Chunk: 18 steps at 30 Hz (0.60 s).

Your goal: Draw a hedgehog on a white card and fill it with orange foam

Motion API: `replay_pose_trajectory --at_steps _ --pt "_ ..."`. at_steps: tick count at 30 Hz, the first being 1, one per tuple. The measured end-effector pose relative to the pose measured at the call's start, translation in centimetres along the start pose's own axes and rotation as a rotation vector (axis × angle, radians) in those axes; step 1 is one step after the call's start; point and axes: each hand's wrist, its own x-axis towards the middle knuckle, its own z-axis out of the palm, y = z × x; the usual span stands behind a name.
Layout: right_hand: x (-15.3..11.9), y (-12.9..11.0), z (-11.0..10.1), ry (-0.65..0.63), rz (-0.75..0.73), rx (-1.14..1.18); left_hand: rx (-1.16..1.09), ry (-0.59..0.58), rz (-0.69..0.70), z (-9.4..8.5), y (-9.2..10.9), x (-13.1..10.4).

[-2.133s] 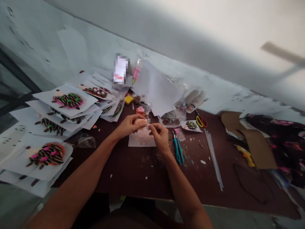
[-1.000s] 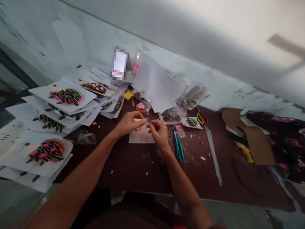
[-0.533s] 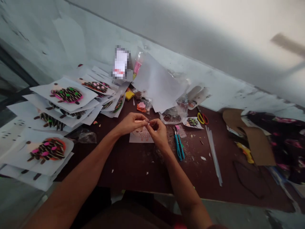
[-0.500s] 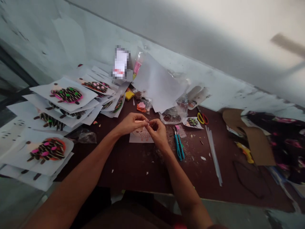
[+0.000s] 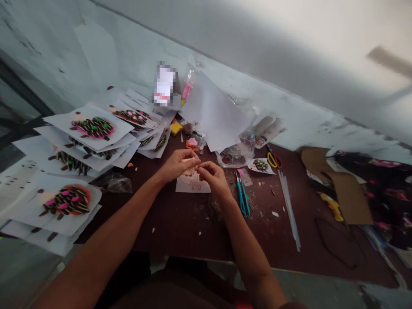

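Fingertips met half a second ago; now slightly apart. Left hand (image 5: 175, 166) grip pinching a peach lump (image 5: 186, 160), held above the drawing (image 5: 195, 187) on the counter (image 5: 180, 225). Right hand (image 5: 215, 179) grip: contents, can't tell. Looks like work's still in-hand, off the paper.

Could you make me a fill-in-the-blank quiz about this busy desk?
1. Of the left hand and right hand, the ____ one is nearer the teal-handled tool.
2. The scissors have one yellow handle and one ____ handle.
3. The pile of hedgehog pictures is on the person's ____ side.

Missing words: right; red; left.
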Motion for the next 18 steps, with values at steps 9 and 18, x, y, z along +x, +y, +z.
replay_pose_trajectory --at_steps 9,18 --pt "-2.2 0.3 0.2 -0.083 -0.303 -1.011 0.673 0.414 0.281 -2.3 -2.8 1.5" --pt "-3.5 0.0 0.7 -0.193 -0.343 -1.396 1.011 0.461 0.407 -2.6 -2.4 1.6"
